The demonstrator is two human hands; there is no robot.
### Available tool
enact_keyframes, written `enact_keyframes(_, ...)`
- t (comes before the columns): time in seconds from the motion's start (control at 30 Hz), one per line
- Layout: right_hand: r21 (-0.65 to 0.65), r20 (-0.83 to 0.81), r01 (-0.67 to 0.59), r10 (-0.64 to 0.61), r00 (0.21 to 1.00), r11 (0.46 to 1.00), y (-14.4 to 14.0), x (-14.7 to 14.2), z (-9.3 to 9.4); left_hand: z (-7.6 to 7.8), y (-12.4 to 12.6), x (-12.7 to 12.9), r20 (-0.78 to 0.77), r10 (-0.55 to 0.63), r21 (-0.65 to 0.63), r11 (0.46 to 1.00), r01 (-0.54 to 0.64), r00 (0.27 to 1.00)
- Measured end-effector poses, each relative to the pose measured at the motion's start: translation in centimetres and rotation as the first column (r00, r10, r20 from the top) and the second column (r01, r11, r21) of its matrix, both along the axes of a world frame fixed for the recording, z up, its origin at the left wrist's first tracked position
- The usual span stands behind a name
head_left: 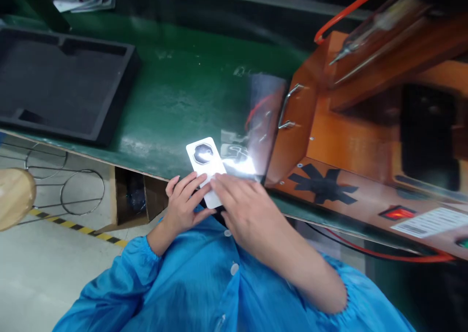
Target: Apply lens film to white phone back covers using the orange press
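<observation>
Close to my body, at the front edge of the green bench, I hold a white phone back cover (207,168) with a dark eight-sided camera area at its far end. My left hand (185,201) grips its left side, fingers on top and thumb near the lower end. From the right, my right hand (245,206) lies over the cover's right side with its fingers together and fingertips on the surface. The right hand hides part of the cover. Just right of it, a clear plastic film (239,149) lies on the bench and reflects bright light.
An orange machine (310,127) with a metal handle, a pointed tip and a lit red switch fills the right. At left is a black foam tray (120,86). Several white covers (86,0) lie at the back left. Below stand a wooden stool (16,198) and a cardboard box (146,198).
</observation>
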State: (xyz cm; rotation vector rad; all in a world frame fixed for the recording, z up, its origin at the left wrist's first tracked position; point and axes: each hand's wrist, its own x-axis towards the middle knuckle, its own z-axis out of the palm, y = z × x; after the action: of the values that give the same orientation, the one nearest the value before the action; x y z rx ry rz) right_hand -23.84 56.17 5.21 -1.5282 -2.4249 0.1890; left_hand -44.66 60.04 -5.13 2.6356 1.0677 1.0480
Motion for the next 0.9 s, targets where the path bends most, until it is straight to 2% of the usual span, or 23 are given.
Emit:
enact_keyframes(0.07,0.067,-0.003,-0.032,0.032,0.999,0.997,-1.3,-0.9,-1.2,0.1,0.1,-0.4,0.038,-0.012,-0.012,1.000,0.013,0.999)
enact_keyframes(0.13,0.202,-0.024,-0.016,0.021,0.999,0.979,-1.5,-1.5,-2.0,0.7,0.5,-0.8,0.105,-0.050,-0.049,0.997,0.056,0.993)
enact_keyframes(0.2,0.355,-0.065,0.010,0.014,0.998,0.935,-1.5,-1.1,-1.7,2.0,1.3,-0.8,0.245,-0.062,-0.067,0.994,0.081,0.967)
enact_keyframes(0.23,0.434,-0.099,0.032,0.012,0.995,0.901,-1.8,-0.5,-1.1,2.9,1.8,-0.5,0.348,-0.032,-0.061,0.996,0.057,0.937)
enact_keyframes(0.3,0.563,-0.180,0.098,0.006,0.984,0.821,-3.3,1.4,0.6,5.6,2.8,0.6,0.554,0.053,-0.087,0.996,-0.005,0.831)
enact_keyframes(0.33,0.591,-0.212,0.137,-0.011,0.977,0.795,-4.5,2.5,1.5,7.2,3.2,1.6,0.618,0.073,-0.124,0.992,0.005,0.783)
enact_keyframes(0.4,0.587,-0.235,0.235,-0.115,0.965,0.775,-7.5,5.0,2.9,10.8,3.7,4.1,0.669,0.036,-0.200,0.971,0.134,0.742)
enact_keyframes(0.47,0.574,-0.210,0.359,-0.292,0.933,0.736,-10.0,7.7,3.3,14.2,3.9,7.5,0.651,-0.089,-0.240,0.918,0.316,0.754)
enact_keyframes(0.53,0.614,-0.191,0.472,-0.461,0.867,0.633,-11.4,10.5,2.9,16.7,4.2,11.9,0.605,-0.215,-0.310,0.823,0.476,0.767)
enact_keyframes(0.57,0.645,-0.187,0.503,-0.519,0.834,0.576,-11.6,11.8,2.5,17.7,4.4,14.4,0.592,-0.262,-0.389,0.736,0.555,0.762)
enact_keyframes(0.6,0.674,-0.182,0.518,-0.562,0.807,0.526,-11.5,13.0,2.0,18.4,4.6,17.0,0.609,-0.289,-0.469,0.619,0.629,0.739)
enact_keyframes(0.63,0.698,-0.173,0.522,-0.591,0.788,0.491,-11.4,14.0,1.6,18.9,4.9,19.6,0.644,-0.293,-0.542,0.478,0.691,0.707)
enact_keyframes(0.7,0.729,-0.166,0.516,-0.615,0.771,0.450,-10.9,15.7,1.0,19.6,5.1,24.4,0.704,-0.238,-0.639,0.196,0.743,0.669)
enact_keyframes(0.73,0.738,-0.168,0.511,-0.613,0.772,0.441,-10.7,16.4,0.8,19.7,5.1,26.6,0.715,-0.190,-0.671,0.084,0.737,0.672)
enact_keyframes(0.77,0.742,-0.173,0.509,-0.609,0.774,0.436,-10.6,17.0,0.6,19.9,4.9,28.4,0.716,-0.148,-0.689,0.010,0.725,0.682)
enact_keyframes(0.8,0.742,-0.177,0.512,-0.609,0.773,0.434,-10.5,17.4,0.5,19.9,4.7,29.9,0.712,-0.115,-0.699,-0.022,0.715,0.692)
enact_keyframes(0.83,0.734,-0.180,0.523,-0.618,0.765,0.434,-10.5,17.9,0.5,19.8,4.4,31.2,0.710,-0.100,-0.701,-0.009,0.713,0.697)
enact_keyframes(0.9,0.701,-0.187,0.569,-0.659,0.729,0.431,-10.2,18.7,0.6,19.5,3.8,33.0,0.705,-0.175,-0.678,0.113,0.726,0.687)
